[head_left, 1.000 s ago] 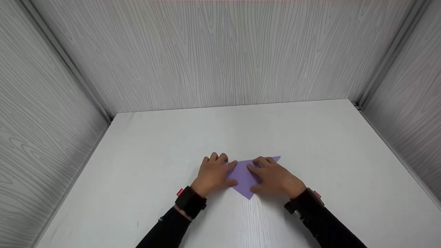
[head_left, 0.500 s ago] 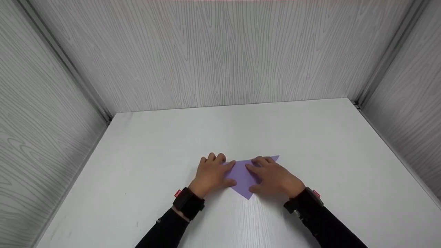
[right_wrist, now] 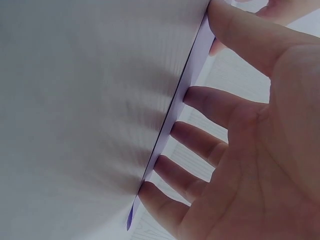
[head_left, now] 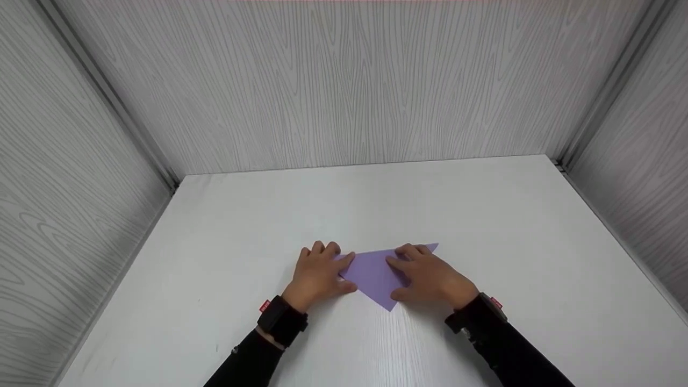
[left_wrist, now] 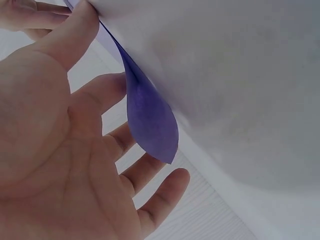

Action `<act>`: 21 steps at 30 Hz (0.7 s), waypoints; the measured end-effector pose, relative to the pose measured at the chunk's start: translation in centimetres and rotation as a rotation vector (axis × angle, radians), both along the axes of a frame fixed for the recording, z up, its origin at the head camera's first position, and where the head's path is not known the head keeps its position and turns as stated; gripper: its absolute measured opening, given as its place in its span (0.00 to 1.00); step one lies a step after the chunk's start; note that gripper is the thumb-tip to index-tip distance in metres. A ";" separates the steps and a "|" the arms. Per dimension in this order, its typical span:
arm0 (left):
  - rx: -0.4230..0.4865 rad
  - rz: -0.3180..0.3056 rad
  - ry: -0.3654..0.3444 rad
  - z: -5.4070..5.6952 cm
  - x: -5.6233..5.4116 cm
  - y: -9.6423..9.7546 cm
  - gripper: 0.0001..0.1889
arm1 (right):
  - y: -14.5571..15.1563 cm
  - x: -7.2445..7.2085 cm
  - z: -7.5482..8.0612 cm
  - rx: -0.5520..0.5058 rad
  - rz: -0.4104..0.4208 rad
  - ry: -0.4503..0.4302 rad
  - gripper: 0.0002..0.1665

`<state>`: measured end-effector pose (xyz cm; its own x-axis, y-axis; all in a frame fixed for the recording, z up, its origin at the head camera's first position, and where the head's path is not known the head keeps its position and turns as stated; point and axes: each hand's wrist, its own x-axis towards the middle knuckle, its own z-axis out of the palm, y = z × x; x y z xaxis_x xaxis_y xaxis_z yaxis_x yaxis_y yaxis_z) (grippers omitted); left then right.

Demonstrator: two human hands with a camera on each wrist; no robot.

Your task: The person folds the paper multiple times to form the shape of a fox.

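Observation:
A purple paper (head_left: 373, 273), folded into a triangle with its point toward me, lies flat on the white table (head_left: 430, 199). My left hand (head_left: 321, 271) rests on its left corner. In the left wrist view that hand (left_wrist: 90, 150) has spread fingers. Its thumb presses the paper's edge to the table, and the paper's corner (left_wrist: 150, 120) curls up off the table against the index finger. My right hand (head_left: 426, 275) lies on the paper's right half. In the right wrist view its hand (right_wrist: 240, 150) has straight fingertips pressing the paper's edge (right_wrist: 197, 55) down.
Grey wood-grain walls (head_left: 344, 80) close the table in at the back, left and right. Bare white tabletop stretches behind and to both sides of the paper. Both forearms wear black sleeves and wrist-mounted cameras (head_left: 282, 321).
My left hand has slid a little to the left along the paper, uncovering more of the purple triangle. The right hand and the paper have stayed in place.

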<state>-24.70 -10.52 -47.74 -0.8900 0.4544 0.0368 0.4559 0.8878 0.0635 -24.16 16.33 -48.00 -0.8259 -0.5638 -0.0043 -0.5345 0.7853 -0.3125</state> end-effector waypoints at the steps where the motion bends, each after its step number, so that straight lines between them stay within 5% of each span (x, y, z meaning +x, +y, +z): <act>1: 0.001 0.000 0.001 0.0 0.0 0.0 0.36 | 0.0 0.0 0.0 0.004 -0.002 -0.003 0.41; 21: 0.025 -0.002 -0.033 -0.1 -0.3 -0.4 0.37 | -0.1 0.1 0.1 0.016 -0.046 -0.048 0.43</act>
